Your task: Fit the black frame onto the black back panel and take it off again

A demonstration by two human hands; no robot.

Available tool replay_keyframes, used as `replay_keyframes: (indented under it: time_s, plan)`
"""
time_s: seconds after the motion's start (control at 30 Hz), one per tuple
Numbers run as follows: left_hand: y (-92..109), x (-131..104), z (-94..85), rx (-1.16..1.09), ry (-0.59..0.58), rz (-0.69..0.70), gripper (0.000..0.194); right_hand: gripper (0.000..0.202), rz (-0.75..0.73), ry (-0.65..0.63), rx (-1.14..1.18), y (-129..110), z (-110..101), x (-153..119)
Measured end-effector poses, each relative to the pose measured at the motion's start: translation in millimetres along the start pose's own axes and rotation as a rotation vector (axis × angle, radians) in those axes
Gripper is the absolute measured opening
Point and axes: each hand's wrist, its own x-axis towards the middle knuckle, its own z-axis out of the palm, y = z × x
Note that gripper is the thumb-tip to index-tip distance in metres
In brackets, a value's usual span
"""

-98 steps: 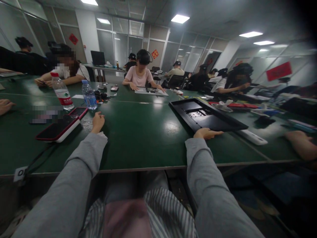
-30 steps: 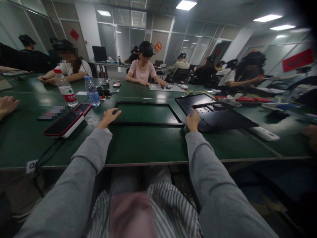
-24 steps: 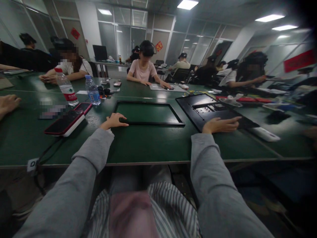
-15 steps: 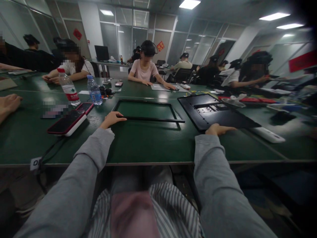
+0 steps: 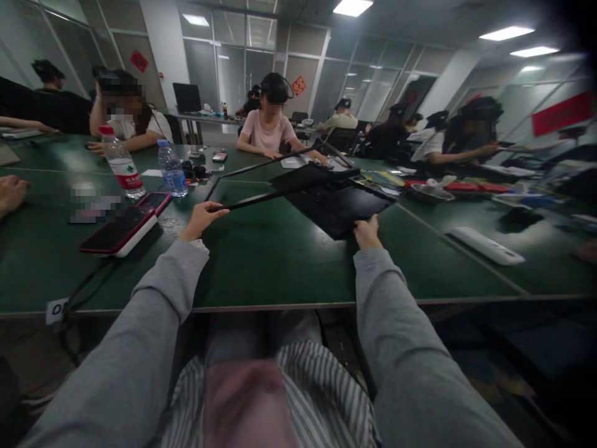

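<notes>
My left hand pinches the near left corner of a thin black rectangular frame. The frame is tilted, with its right side raised off the table. My right hand grips the near edge of a flat black panel. This panel has slid partly under the raised side of the frame, and the two overlap in the middle. Whether they touch I cannot tell.
Left of me lie a red-edged phone on a white block, a red-capped bottle and a blue-capped bottle. A long white device lies to the right. Across the green table a person in pink works.
My right hand has closed on the black panel and moved it left, off the white device and under the frame. My left hand has tilted the frame, lifting its right side.
</notes>
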Motion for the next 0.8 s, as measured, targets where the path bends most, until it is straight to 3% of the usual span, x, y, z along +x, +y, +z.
replay_keyframes:
  time_s: [0.07, 0.17, 0.23, 0.33, 0.37, 0.53, 0.63, 0.8]
  plan:
    - [1, 0, -1.7, 0.003, 0.008, -0.016, 0.060, 0.094, 0.111, -0.080, 0.094, -6, 9, -2]
    - [-4, 3, -4.2, 0.053, 0.000, -0.020, 0.055, 0.084, 0.148, -0.220, 0.141, -9, 19, -3]
    - [-8, 5, -5.0, 0.113, -0.002, -0.007, 0.050, 0.075, 0.183, -0.146, 0.113, -8, 21, -1]
    - [-12, 7, -3.6, 0.203, -0.004, 0.022, 0.042, 0.060, 0.206, 0.077, 0.083, -13, 18, 6]
    - [-12, 6, -2.6, 0.228, -0.010, 0.036, 0.040, 0.057, 0.202, 0.083, 0.109, -16, 15, 8]
    - [1, -6, 4.6, 0.335, -0.057, 0.121, 0.035, 0.049, 0.144, -0.204, 0.195, -34, 11, 7]
    - [10, -14, 10.0, 0.365, -0.066, 0.155, 0.035, 0.046, 0.032, -0.131, 0.064, -32, 18, 3]
    - [13, -17, 17.5, 0.361, -0.159, 0.166, 0.033, 0.058, -0.142, 0.001, -0.194, -10, 22, 2]
